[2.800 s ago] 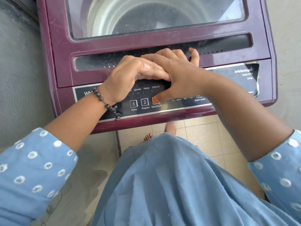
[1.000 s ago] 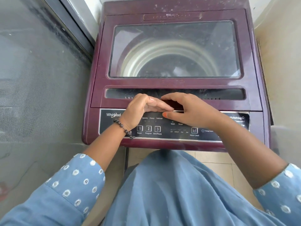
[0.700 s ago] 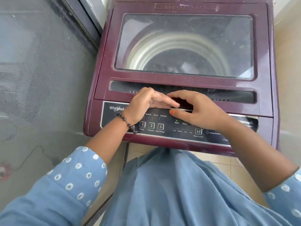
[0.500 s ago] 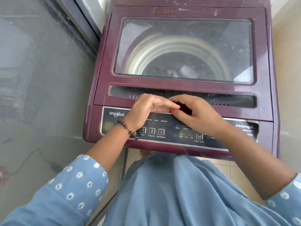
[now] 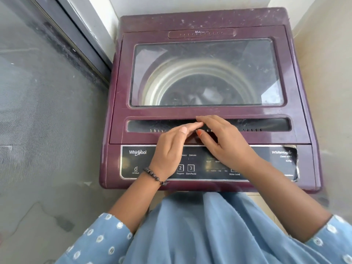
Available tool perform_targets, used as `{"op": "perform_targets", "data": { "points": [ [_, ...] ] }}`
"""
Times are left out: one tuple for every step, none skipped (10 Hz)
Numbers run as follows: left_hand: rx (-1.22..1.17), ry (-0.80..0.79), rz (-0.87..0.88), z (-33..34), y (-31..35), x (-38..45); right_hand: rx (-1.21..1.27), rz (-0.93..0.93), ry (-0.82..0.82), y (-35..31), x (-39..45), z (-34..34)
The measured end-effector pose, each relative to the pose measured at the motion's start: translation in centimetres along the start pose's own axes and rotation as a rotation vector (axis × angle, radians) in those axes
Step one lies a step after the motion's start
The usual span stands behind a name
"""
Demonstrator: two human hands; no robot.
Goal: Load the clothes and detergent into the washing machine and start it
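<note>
Maroon washing machine stands between glass door and wall.

Home laundry nook: top-loading washing machine, tiled floor

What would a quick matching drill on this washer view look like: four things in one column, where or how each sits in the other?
Things:
1. lid window
2. Start/Pause button
3. left hand
4. beaded bracelet

Places or states:
A. on the left wrist
B. closed over the drum
C. on the control panel, uncovered
D. fingers straight, over the lid's front edge

Pairs: 1-B, 2-C, 3-D, 4-A
</note>
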State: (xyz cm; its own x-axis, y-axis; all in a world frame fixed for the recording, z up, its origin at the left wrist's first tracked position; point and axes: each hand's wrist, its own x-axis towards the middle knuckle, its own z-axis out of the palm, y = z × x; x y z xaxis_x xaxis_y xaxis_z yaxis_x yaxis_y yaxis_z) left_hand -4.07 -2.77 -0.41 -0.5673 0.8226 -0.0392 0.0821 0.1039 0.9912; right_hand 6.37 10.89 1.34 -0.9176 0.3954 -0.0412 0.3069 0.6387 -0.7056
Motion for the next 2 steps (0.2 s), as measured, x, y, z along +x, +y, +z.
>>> {"op": "perform_targets", "data": {
  "points": [
    [0.225, 0.010, 0.104, -0.7, 0.8, 0.2, -0.045, -0.035, 0.032, -0.7, 0.3, -0.2],
    [0.330, 0.030, 0.146, -1.1, 2.0, 0.3, -0.071, -0.074, 0.111, -1.1, 0.6, -0.3]
  ]
}}
